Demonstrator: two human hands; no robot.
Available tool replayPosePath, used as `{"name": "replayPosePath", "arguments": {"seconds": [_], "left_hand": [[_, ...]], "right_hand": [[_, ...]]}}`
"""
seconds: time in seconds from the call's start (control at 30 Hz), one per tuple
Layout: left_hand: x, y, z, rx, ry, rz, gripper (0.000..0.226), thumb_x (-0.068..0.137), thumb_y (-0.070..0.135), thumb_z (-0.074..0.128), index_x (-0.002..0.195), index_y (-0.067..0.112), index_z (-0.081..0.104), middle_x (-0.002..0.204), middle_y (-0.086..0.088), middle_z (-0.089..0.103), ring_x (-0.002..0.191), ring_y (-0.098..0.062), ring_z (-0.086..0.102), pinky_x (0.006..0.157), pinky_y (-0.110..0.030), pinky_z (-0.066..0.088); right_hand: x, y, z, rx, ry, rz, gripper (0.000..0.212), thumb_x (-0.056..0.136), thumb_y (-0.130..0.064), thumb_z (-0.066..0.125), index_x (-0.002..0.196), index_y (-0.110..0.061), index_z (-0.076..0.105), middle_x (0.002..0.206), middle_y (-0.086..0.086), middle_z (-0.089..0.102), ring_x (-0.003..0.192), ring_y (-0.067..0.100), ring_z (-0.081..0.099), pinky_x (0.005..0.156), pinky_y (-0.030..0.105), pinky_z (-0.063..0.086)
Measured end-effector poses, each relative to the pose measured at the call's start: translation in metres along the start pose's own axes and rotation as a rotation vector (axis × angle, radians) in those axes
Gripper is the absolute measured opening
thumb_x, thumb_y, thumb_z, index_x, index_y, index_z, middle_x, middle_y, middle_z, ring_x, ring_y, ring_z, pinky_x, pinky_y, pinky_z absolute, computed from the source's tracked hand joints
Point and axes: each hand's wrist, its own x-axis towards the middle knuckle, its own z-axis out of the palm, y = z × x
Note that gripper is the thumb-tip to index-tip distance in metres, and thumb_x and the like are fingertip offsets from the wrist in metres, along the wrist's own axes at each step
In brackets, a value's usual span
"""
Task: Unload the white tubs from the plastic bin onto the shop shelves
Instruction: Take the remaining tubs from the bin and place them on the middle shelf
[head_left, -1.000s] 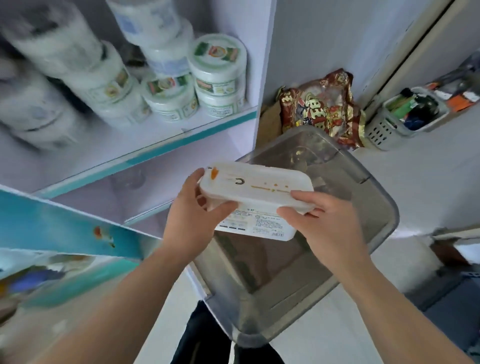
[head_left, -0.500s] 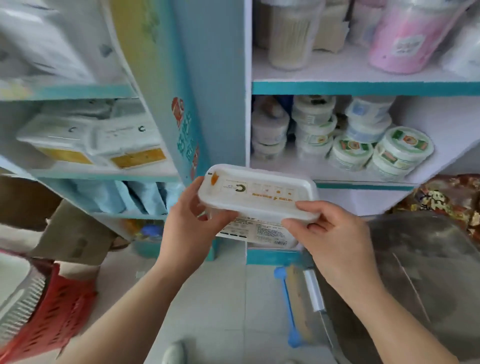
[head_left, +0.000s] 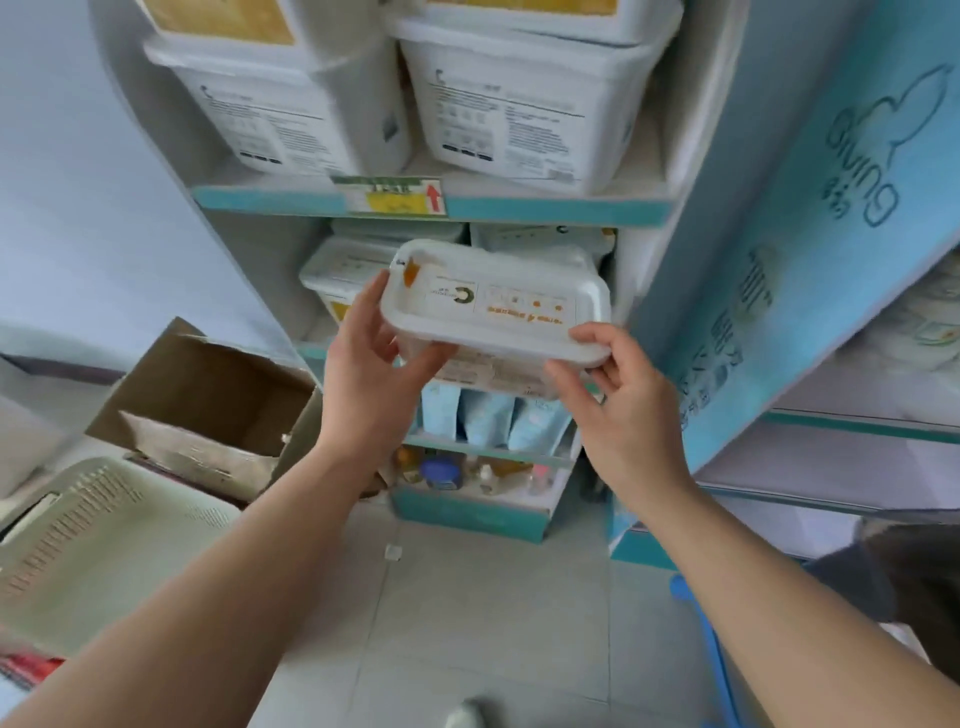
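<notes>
I hold a flat white tub (head_left: 498, 306) with orange print on its lid in both hands, level, in front of the middle shelf. My left hand (head_left: 371, 364) grips its left end, thumb underneath. My right hand (head_left: 618, 384) pinches its front right corner. Behind it on that shelf (head_left: 311, 351) stand more white tubs (head_left: 337, 270). Large white tubs (head_left: 519, 104) fill the shelf above. Only a dark corner of the plastic bin (head_left: 909, 571) shows at the lower right.
An open cardboard box (head_left: 208, 410) and a pale slotted basket (head_left: 93, 540) sit on the floor to the left. A tall blue side panel (head_left: 779, 270) stands right of the shelves. Blue packs (head_left: 483, 415) and small bottles (head_left: 441, 470) fill the lower shelves. A blue bar (head_left: 706, 649) lies at the lower right.
My view has swung left from the bin to the narrow shelf unit. Both hands carried the tub up to the middle shelf, keeping the same hold.
</notes>
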Motion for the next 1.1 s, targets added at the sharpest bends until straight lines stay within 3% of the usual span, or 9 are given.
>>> {"name": "replayPosePath", "arguments": {"seconds": [0.17, 0.4, 0.5, 0.63, 0.73, 0.87, 1.0, 1.1], "left_hand": [[0.050, -0.018, -0.003, -0.040, -0.025, 0.059, 0.078, 0.078, 0.011, 0.077, 0.143, 0.019, 0.035, 0.127, 0.008, 0.060, 0.109, -0.003, 0.062, 0.090, -0.032, 0.055], [0.088, -0.045, 0.015, -0.019, -0.027, 0.084, 0.089, 0.074, 0.022, 0.080, 0.145, 0.031, 0.027, 0.119, 0.010, 0.057, 0.113, -0.011, 0.058, 0.101, -0.039, 0.047], [0.095, -0.048, 0.023, -0.013, -0.023, 0.083, 0.075, 0.074, 0.024, 0.080, 0.136, 0.028, 0.039, 0.117, 0.011, 0.060, 0.111, -0.008, 0.058, 0.099, -0.034, 0.048], [0.107, -0.054, 0.032, 0.064, 0.033, 0.067, 0.045, 0.073, 0.036, 0.080, 0.105, 0.019, 0.052, 0.098, 0.000, 0.062, 0.097, -0.020, 0.059, 0.089, -0.039, 0.052], [0.116, -0.053, 0.038, 0.063, 0.041, 0.075, 0.040, 0.074, 0.033, 0.079, 0.100, 0.020, 0.051, 0.081, 0.009, 0.053, 0.085, -0.017, 0.055, 0.085, -0.035, 0.052], [0.122, -0.057, 0.040, 0.080, 0.028, 0.099, 0.041, 0.074, 0.036, 0.079, 0.097, 0.019, 0.050, 0.087, 0.003, 0.059, 0.090, -0.021, 0.059, 0.081, -0.033, 0.052], [0.119, -0.067, 0.044, 0.139, 0.048, 0.114, 0.041, 0.072, 0.031, 0.082, 0.080, 0.025, 0.043, 0.074, 0.010, 0.051, 0.070, -0.010, 0.050, 0.061, -0.019, 0.042], [0.118, -0.071, 0.047, 0.112, 0.067, 0.126, 0.040, 0.071, 0.027, 0.082, 0.086, 0.023, 0.046, 0.077, 0.010, 0.055, 0.075, -0.009, 0.055, 0.066, -0.017, 0.046]], "right_hand": [[0.041, 0.004, 0.031, -0.085, 0.065, -0.112, 0.035, 0.087, -0.033, 0.064, 0.118, -0.021, 0.054, 0.115, -0.007, 0.061, 0.101, 0.017, 0.060, 0.088, 0.043, 0.051], [0.069, 0.024, 0.046, -0.128, 0.094, -0.154, 0.043, 0.088, -0.027, 0.064, 0.127, -0.027, 0.047, 0.121, -0.004, 0.057, 0.109, 0.017, 0.057, 0.090, 0.044, 0.051], [0.075, 0.028, 0.050, -0.144, 0.100, -0.146, 0.048, 0.087, -0.021, 0.064, 0.130, -0.027, 0.043, 0.124, -0.002, 0.055, 0.114, 0.018, 0.055, 0.096, 0.044, 0.048], [0.094, 0.030, 0.054, -0.199, 0.145, -0.156, 0.050, 0.088, -0.016, 0.064, 0.133, -0.019, 0.043, 0.126, 0.003, 0.056, 0.114, 0.018, 0.053, 0.097, 0.040, 0.045], [0.105, 0.038, 0.058, -0.194, 0.193, -0.116, 0.055, 0.089, -0.022, 0.062, 0.138, -0.017, 0.037, 0.125, 0.007, 0.057, 0.114, 0.021, 0.055, 0.097, 0.043, 0.047], [0.105, 0.049, 0.065, -0.024, 0.242, -0.045, 0.071, 0.089, -0.019, 0.061, 0.146, -0.022, 0.019, 0.137, 0.006, 0.052, 0.127, 0.017, 0.050, 0.105, 0.041, 0.043], [0.103, 0.065, 0.073, -0.080, 0.276, -0.038, 0.047, 0.088, -0.027, 0.060, 0.132, -0.016, 0.045, 0.118, 0.002, 0.063, 0.108, 0.016, 0.060, 0.092, 0.041, 0.051], [0.103, 0.070, 0.078, -0.054, 0.319, -0.038, 0.042, 0.088, -0.025, 0.062, 0.127, -0.015, 0.050, 0.111, -0.003, 0.065, 0.102, 0.015, 0.063, 0.088, 0.038, 0.053]]}}
